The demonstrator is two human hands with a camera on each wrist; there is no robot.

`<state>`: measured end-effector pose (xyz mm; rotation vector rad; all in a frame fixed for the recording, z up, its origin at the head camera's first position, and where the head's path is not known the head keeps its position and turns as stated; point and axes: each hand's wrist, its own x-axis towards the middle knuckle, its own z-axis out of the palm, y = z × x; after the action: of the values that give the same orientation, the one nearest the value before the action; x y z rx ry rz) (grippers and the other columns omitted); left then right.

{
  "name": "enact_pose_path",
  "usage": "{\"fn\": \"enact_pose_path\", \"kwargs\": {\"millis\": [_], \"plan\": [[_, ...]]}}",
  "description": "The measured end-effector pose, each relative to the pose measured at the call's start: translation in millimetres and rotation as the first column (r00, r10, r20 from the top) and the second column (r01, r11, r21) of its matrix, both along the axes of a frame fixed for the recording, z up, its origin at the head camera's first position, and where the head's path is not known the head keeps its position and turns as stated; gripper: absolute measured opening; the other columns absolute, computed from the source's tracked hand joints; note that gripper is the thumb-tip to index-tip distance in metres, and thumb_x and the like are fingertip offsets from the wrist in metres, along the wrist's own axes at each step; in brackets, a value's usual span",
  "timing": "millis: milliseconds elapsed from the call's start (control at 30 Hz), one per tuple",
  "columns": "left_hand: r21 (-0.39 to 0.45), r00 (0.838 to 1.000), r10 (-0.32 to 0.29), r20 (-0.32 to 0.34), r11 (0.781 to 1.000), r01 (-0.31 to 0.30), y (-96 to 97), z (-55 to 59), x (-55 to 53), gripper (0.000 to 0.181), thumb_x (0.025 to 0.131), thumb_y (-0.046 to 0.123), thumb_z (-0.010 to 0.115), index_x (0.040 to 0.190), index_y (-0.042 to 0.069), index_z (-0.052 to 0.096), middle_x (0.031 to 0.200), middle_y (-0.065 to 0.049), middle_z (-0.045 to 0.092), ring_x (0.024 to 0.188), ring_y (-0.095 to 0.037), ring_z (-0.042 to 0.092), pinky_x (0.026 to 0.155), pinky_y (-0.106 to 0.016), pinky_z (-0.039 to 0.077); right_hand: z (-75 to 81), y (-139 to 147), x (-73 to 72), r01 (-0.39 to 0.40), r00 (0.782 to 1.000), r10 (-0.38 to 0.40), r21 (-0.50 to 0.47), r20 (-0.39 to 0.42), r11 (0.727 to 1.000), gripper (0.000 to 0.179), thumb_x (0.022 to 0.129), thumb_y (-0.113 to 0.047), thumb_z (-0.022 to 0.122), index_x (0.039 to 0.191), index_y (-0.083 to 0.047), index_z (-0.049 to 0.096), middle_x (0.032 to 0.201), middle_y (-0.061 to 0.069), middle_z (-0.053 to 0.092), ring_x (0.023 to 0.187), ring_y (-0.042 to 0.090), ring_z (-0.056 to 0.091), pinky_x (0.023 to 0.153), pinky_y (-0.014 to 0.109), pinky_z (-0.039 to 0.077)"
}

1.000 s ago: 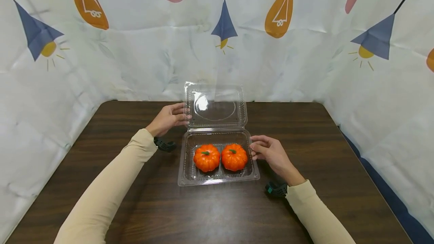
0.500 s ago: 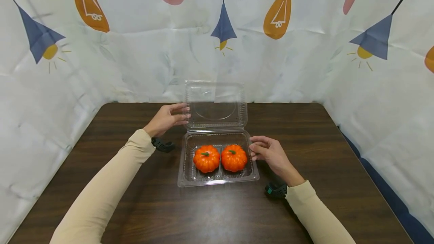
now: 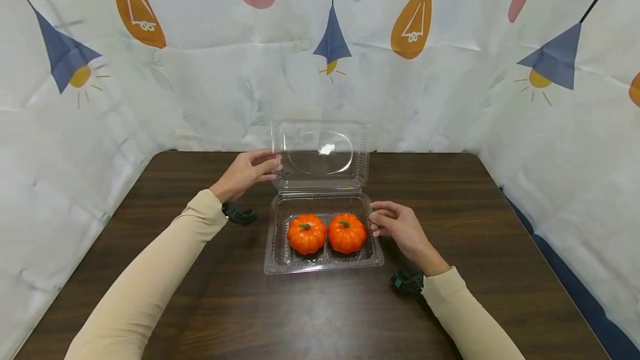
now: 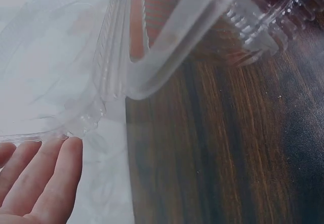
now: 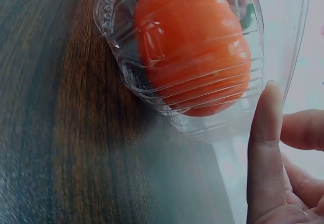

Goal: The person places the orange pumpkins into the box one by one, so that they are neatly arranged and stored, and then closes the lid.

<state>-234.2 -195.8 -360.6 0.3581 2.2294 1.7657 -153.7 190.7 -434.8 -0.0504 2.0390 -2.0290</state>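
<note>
A clear plastic clamshell container (image 3: 324,267) lies on the table with its lid (image 3: 320,154) raised at the back. Inside the base sit two small orange pumpkins with green stems, a left one (image 3: 306,234) and a right one (image 3: 346,233). At the lid's left edge is my left hand (image 3: 246,173), its fingers (image 4: 63,178) stretched out and their tips right at the plastic rim. My right hand (image 3: 397,228) pinches the right rim of the base between thumb and finger. In the right wrist view the right pumpkin (image 5: 192,51) shows through the ribbed wall.
The dark wooden table (image 3: 320,321) extends around the container. Behind it and at both sides hangs a white curtain (image 3: 210,88) printed with lamps and bulbs. A dark blue cloth (image 3: 570,276) shows past the table's right edge.
The lid's tilt has shifted slightly, its right edge a little further right and its glare moved. My left fingers have shifted a little at its edge. The right hand stays put.
</note>
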Motion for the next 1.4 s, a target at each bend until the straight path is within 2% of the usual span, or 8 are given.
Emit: {"fn": "enact_pose_path", "kwargs": {"millis": [233, 500, 700, 833, 1100, 1233, 1400], "plan": [[-0.018, 0.999, -0.017, -0.036, 1.000, 0.017, 2.4, 8.9, 4.5, 0.071, 0.108, 0.038, 0.055, 0.161, -0.001, 0.030, 0.163, -0.023, 0.041, 0.148, -0.041, 0.047, 0.118, -0.045, 0.047, -1.6, 0.7, 0.0, -0.015, 1.000, 0.014, -0.009, -0.008, 1.000, 0.043, 0.101, -0.006, 0.063, 0.140, 0.008, 0.053, 0.094, -0.005, 0.072, 0.074, 0.009, 0.068, 0.071, 0.024, 0.064], [-0.089, 0.991, -0.092, -0.094, 0.992, 0.084, -1.1, 19.2, 13.3, 0.068, 0.111, 0.042, 0.044, 0.161, -0.002, 0.030, 0.164, -0.023, 0.039, 0.150, -0.040, 0.044, 0.122, -0.045, 0.042, -0.4, 0.7, 0.0, -0.008, 1.000, 0.008, -0.015, -0.008, 1.000, 0.043, 0.101, -0.005, 0.063, 0.140, 0.009, 0.052, 0.093, -0.006, 0.073, 0.073, 0.009, 0.068, 0.071, 0.024, 0.065], [-0.139, 0.984, -0.119, -0.129, 0.985, 0.101, -3.8, 26.5, 20.4, 0.069, 0.112, 0.049, 0.033, 0.158, -0.003, 0.036, 0.162, -0.024, 0.041, 0.149, -0.041, 0.045, 0.126, -0.051, 0.036, 0.2, 0.0, 0.6, -0.003, 1.000, 0.003, -0.005, -0.005, 1.000, 0.043, 0.101, -0.005, 0.063, 0.140, 0.009, 0.052, 0.094, -0.005, 0.073, 0.073, 0.009, 0.068, 0.071, 0.024, 0.064], [-0.184, 0.983, -0.124, -0.139, 0.978, 0.097, -6.8, 31.7, 25.6, 0.075, 0.111, 0.057, 0.023, 0.156, 0.000, 0.042, 0.159, -0.024, 0.046, 0.145, -0.042, 0.049, 0.124, -0.056, 0.037, -0.1, -0.4, 1.4, -0.006, 1.000, 0.006, -0.008, -0.003, 1.000, 0.044, 0.102, -0.006, 0.063, 0.141, 0.009, 0.052, 0.094, -0.005, 0.073, 0.073, 0.009, 0.068, 0.071, 0.024, 0.064], [-0.304, 0.983, -0.147, -0.107, 0.947, 0.109, -10.8, 40.7, 33.6, 0.083, 0.107, 0.065, 0.008, 0.157, 0.009, 0.044, 0.158, -0.014, 0.051, 0.144, -0.034, 0.053, 0.125, -0.060, 0.034, -0.1, -0.8, 2.5, -0.015, 1.000, 0.015, -0.016, -0.002, 1.000, 0.044, 0.102, -0.006, 0.063, 0.142, 0.009, 0.051, 0.094, -0.006, 0.073, 0.074, 0.008, 0.068, 0.071, 0.023, 0.064], [-0.353, 0.985, -0.145, -0.090, 0.930, 0.104, -10.7, 46.2, 39.3, 0.085, 0.107, 0.067, 0.009, 0.158, 0.009, 0.042, 0.157, -0.011, 0.053, 0.145, -0.036, 0.052, 0.125, -0.062, 0.032, 0.0, -1.1, 2.3, -0.014, 1.000, 0.014, -0.014, -0.002, 1.000, 0.044, 0.102, -0.007, 0.063, 0.142, 0.009, 0.051, 0.095, -0.006, 0.073, 0.074, 0.008, 0.068, 0.071, 0.023, 0.064], [-0.454, 0.989, -0.133, -0.069, 0.887, 0.087, -7.1, 54.3, 47.2, 0.088, 0.103, 0.074, 0.014, 0.159, 0.011, 0.040, 0.158, -0.013, 0.052, 0.145, -0.037, 0.052, 0.123, -0.065, 0.034, 0.1, -0.6, 2.1, -0.016, 1.000, 0.016, -0.013, -0.001, 1.000, 0.045, 0.102, -0.006, 0.063, 0.143, 0.009, 0.050, 0.097, -0.003, 0.073, 0.075, 0.008, 0.068, 0.071, 0.023, 0.064]]}}
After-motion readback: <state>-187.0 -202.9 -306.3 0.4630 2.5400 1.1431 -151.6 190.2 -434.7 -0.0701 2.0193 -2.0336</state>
